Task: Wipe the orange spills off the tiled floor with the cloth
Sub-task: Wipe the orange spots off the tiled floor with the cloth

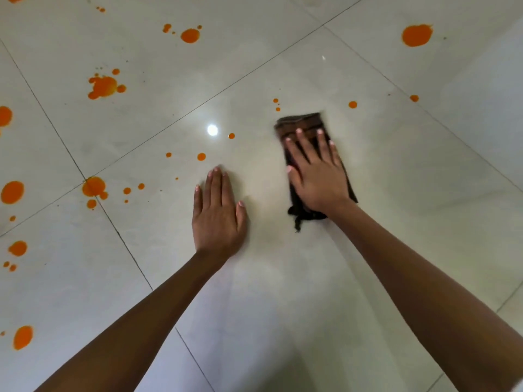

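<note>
- Plenty of orange spills are sitting on the tiled floor rn, mostly on the left side and across the far edge, w/ a few small dots just beyond the cloth.
- The cloth is dark brown, folded into a long strip, lying flat on the floor right of centre. Its far end is looking a bit blurred, so imo it's being pushed.
- The right hand is pressing down on the cloth, palm flat and fingers spread, not gripping it, just pinning it to the tile.
- The left hand is lying flat on bare tile just left of the cloth, fingers together, holding nothing. Prob bracing the body.
- Doing it well, my take: keep the palm weight even so the whole strip is touching, and push toward the nearest drops and the dot beside them in straight passes, not circles, else the orange is prob just getting smeared.
- Flipping to a clean face before the big splats on the left seems smart, bc a soaked fold could be leaving streaks.
- The glossy tile near the hands is looking clean, but most spills aren't wiped yet, so it's early days tbh.
- Containers: no bucket, bowl or bottle is showing anywhere, so nothing to say re contents.
</note>
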